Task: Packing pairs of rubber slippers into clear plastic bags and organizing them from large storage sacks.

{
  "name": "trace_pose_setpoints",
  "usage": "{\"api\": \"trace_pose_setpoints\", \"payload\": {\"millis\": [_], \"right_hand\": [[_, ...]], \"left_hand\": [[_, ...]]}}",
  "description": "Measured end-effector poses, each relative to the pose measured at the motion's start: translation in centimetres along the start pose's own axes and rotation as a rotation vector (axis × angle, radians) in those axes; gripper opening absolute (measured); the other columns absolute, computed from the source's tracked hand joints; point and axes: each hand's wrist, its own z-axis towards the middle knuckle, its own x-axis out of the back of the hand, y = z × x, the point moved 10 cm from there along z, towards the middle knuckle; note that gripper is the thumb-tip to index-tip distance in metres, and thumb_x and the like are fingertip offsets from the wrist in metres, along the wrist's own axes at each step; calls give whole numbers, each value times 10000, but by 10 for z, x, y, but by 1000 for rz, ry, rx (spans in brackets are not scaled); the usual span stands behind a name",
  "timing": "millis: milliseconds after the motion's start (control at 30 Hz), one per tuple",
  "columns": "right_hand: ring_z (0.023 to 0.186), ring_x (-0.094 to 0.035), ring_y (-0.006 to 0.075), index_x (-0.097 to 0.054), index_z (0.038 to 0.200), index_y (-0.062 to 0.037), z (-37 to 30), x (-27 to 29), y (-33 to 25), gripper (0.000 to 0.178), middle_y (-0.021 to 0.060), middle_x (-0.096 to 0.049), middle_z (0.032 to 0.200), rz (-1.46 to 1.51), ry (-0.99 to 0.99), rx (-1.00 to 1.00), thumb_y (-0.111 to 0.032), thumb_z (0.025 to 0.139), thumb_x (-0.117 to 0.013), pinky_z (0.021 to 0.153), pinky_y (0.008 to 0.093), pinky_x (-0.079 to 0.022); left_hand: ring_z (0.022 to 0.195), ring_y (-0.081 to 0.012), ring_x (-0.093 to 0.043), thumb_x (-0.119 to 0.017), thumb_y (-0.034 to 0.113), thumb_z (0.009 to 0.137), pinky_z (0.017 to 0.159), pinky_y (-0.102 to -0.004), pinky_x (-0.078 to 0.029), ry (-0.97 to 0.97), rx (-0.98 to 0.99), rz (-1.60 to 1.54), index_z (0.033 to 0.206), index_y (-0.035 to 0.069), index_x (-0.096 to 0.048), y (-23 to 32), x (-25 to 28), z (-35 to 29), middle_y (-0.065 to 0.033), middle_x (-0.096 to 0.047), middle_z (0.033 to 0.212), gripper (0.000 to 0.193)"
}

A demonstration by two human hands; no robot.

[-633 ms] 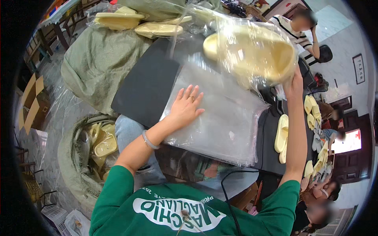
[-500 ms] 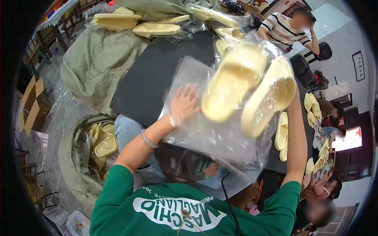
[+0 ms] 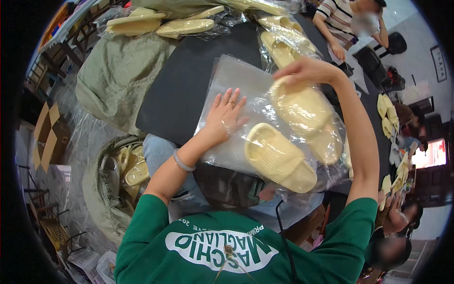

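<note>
My left hand [image 3: 226, 116] lies flat, fingers spread, on a stack of clear plastic bags [image 3: 224, 80] on the dark table. At the far end of a pale yellow slipper [image 3: 305, 111], my right hand [image 3: 314, 71] has its fingers closed over the edge; both are slightly blurred by motion. That slipper sits in clear plastic film, with part of another yellow sole [image 3: 326, 146] below it. Nearer to me, a second yellow slipper [image 3: 281, 158], also under film, lies with its ribbed strap toward my body, partly over the bags.
Bagged yellow slippers [image 3: 187, 28] line the table's far edge, and more [image 3: 283, 47] lie beyond my right hand. A green woven sack [image 3: 125, 80] slumps at left; an open sack [image 3: 101, 184] holds slippers. A person in a striped shirt [image 3: 336, 19] sits at far right.
The pair of slippers has come down from above the table onto the bags and turned round. My right hand has moved from their right side to the far end. My left hand stays on the bags.
</note>
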Motion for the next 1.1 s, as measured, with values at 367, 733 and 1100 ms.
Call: {"api": "trace_pose_setpoints", "payload": {"millis": [367,733,1100], "right_hand": [[786,-653,201,-667,1008,-21,-134,-12,-8,250,129,-676,879,-137,914,-41,-228,890,-591,689,281,-480],[651,-646,221,-507,1153,60,-267,-161,157,572,130,-648,739,365,897,-981,-451,897,-534,652,344,-496],[675,-572,100,-295,1400,-9,-264,-128,131,501,88,-604,1005,694,1383,-410,3,908,-387,593,230,-491]], "left_hand": [[1285,-313,-388,-430,338,962,1066,-419,-279,170,-72,-157,1310,88,-486,-15,14,5,-153,-453,1358,432],[620,-57,-524,-418,463,968,526,-199,-401,-205,461,-1306,1168,33,-595,-36,-6,8,-21,-617,949,506],[607,-55,-503,-579,186,924,534,-200,-415,-328,164,-1255,1091,0,-567,-5,-1,8,20,-522,745,250]]}}
